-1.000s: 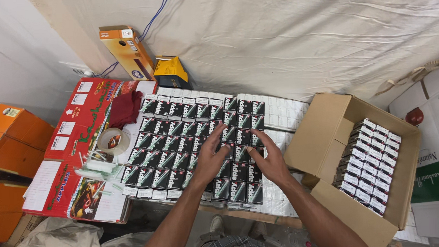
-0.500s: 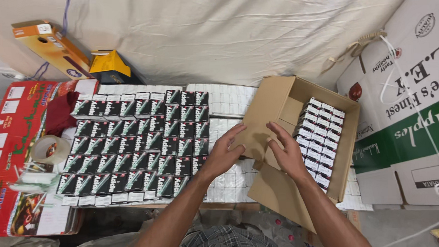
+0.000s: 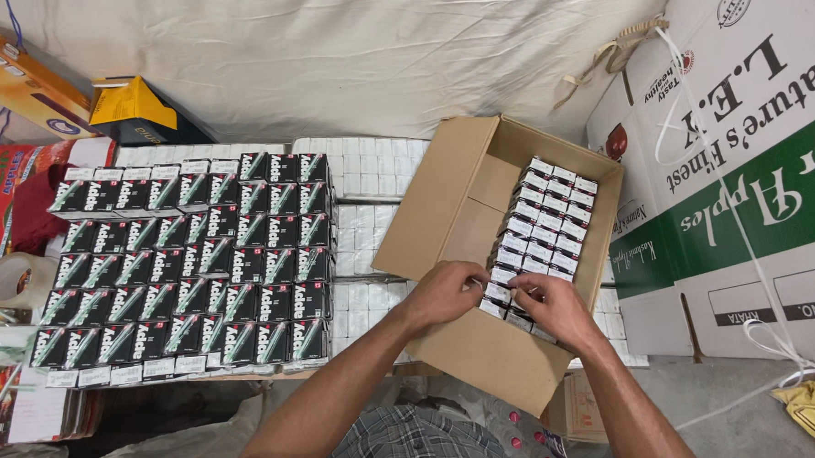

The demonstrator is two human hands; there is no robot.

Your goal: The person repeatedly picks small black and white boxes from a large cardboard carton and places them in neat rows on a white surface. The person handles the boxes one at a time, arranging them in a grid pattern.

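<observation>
Your hands are inside the open cardboard carton [image 3: 443,200] at centre right of the frame, on the nearest of the small black-and-white boxes [image 3: 546,216] packed there in neat rows. Your left hand [image 3: 445,291] has its fingers curled over the near end of a row; your right hand [image 3: 550,303] pinches a box at the same end, fingers pressed together. This looks like the step of lifting boxes out or seating them in; next, you would need a firm grip on one box without disturbing its neighbours.

To the left lies a grid of black boxes with green pens pictured [image 3: 189,257] over white packs [image 3: 368,162]. A tape roll [image 3: 16,278] sits at the left edge, a yellow-and-black box [image 3: 132,108] upper left, and large white-and-green fruit cartons [image 3: 743,159] stand at right.
</observation>
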